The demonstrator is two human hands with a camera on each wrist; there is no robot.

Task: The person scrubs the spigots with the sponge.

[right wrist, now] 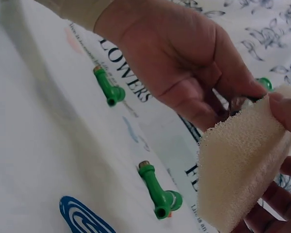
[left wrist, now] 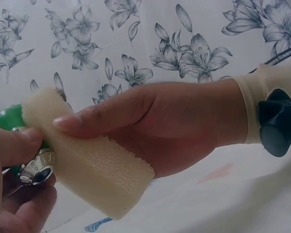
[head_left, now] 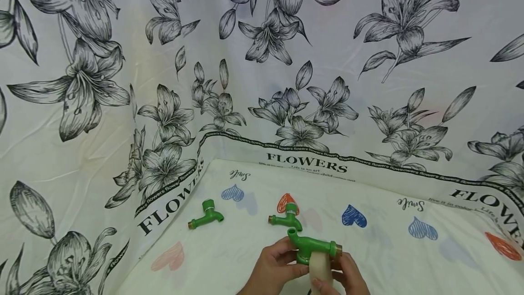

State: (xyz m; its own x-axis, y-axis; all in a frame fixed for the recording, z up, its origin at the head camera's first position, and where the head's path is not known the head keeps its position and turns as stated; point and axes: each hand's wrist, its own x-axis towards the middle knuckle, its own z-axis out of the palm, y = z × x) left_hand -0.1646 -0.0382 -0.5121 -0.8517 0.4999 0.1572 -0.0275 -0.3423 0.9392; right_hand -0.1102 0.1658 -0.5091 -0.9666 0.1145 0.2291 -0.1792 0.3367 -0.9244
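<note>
A green plastic tap (head_left: 313, 244) with a brass-coloured threaded end is raised in front of me, its spout pointing up to the left. My left hand (head_left: 272, 267) holds it by the handle end; a metal ring (left wrist: 37, 167) is on one finger. My right hand (head_left: 351, 277) grips a cream-coloured sponge block (head_left: 320, 267), thumb on one face. The sponge rests against the tap's body, hiding part of it. From the right wrist view, the porous sponge (right wrist: 242, 160) covers most of the tap.
Two more green taps lie on the white cloth (head_left: 213, 258) beyond my hands: one at the left (head_left: 208, 217), the other nearer the middle (head_left: 286, 218). Hearts and lettering are printed on the cloth. Flower-patterned curtains (head_left: 319, 58) hang behind and on the left.
</note>
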